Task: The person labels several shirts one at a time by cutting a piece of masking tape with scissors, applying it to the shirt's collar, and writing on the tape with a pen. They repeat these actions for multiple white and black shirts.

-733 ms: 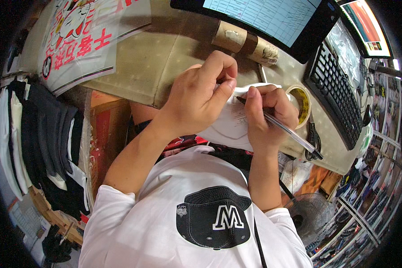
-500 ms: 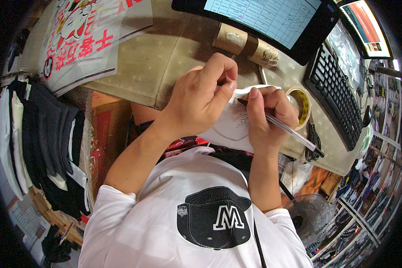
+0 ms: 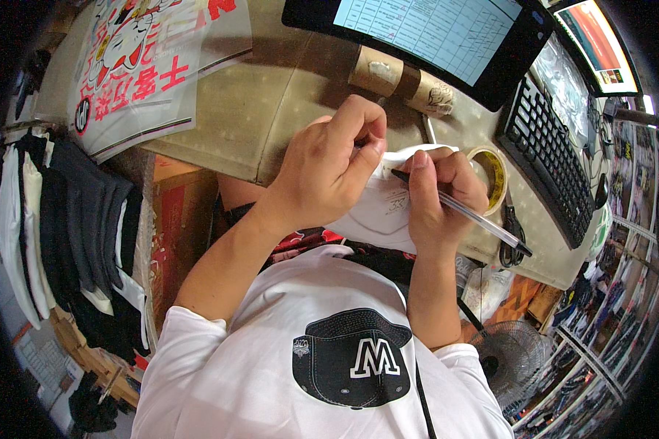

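My right hand (image 3: 447,190) pinches a ballpoint pen (image 3: 490,228) with a clear barrel and black ends. Its tip points left, over a white, smooth, rounded thing (image 3: 373,212) that bears small dark handwriting; whether the tip touches it I cannot tell. My left hand (image 3: 326,164) is just left of the pen tip, above the white thing. Its fingers are curled with the thumb pressed to the index finger, and what they hold, if anything, is hidden. The white thing lies at the desk's near edge, partly covered by both hands.
A tape roll (image 3: 494,175) sits right of my right hand, near a black keyboard (image 3: 549,154). Beyond are a cardboard tube (image 3: 379,69) and a dark-framed screen (image 3: 425,29). A printed plastic bag (image 3: 143,88) lies at left on the desk (image 3: 234,139). A fan (image 3: 509,358) stands lower right.
Both hands keep the same grip and nearly the same place. The pen tip and left hand sit slightly lower in the picture, and the view has shifted a little.
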Available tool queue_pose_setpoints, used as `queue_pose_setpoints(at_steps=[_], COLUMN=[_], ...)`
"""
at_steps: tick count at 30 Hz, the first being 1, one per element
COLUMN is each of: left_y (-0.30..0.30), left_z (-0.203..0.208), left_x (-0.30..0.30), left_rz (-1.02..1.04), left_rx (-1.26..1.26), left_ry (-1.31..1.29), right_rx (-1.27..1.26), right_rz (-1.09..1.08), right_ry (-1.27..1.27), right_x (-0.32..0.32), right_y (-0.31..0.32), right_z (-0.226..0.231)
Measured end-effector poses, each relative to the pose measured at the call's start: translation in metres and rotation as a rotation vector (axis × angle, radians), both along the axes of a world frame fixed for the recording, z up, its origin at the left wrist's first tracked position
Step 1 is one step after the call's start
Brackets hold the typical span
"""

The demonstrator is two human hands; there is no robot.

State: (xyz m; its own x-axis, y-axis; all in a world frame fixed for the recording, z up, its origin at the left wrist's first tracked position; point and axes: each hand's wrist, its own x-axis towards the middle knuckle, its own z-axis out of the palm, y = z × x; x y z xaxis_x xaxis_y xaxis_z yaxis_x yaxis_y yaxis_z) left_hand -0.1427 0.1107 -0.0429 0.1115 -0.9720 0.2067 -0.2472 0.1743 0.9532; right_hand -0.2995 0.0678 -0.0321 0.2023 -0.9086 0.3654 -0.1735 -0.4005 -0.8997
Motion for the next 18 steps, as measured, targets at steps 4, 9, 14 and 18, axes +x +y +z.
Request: queue_pose_setpoints(at_steps=[4, 9, 14, 18], left_y=[0.0009, 0.0002, 0.0007, 0.0005], left_z=[-0.0057, -0.0052, -0.0019, -0.0033], left_x=[0.0006, -0.0009, 0.0019, 0.0003], left_rz=[-0.002, 0.005, -0.002, -0.011], left_rx=[-0.020, -0.023, -0.002, -0.011], left_ry=[0.027, 0.036, -0.053, 0.009], right_rx=[-0.037, -0.046, -0.072, -0.020], right_rz=[0.019, 0.029, 0.038, 0.023], right_ry=[0.021, 0.044, 0.097, 0.028], right_x=[0.0010, 0.0033, 0.0013, 0.0022], right_y=[-0.0014, -0.0014, -0.0017, 0.0000], right_z=[0.0002, 0.0011, 0.0010, -0.0011])
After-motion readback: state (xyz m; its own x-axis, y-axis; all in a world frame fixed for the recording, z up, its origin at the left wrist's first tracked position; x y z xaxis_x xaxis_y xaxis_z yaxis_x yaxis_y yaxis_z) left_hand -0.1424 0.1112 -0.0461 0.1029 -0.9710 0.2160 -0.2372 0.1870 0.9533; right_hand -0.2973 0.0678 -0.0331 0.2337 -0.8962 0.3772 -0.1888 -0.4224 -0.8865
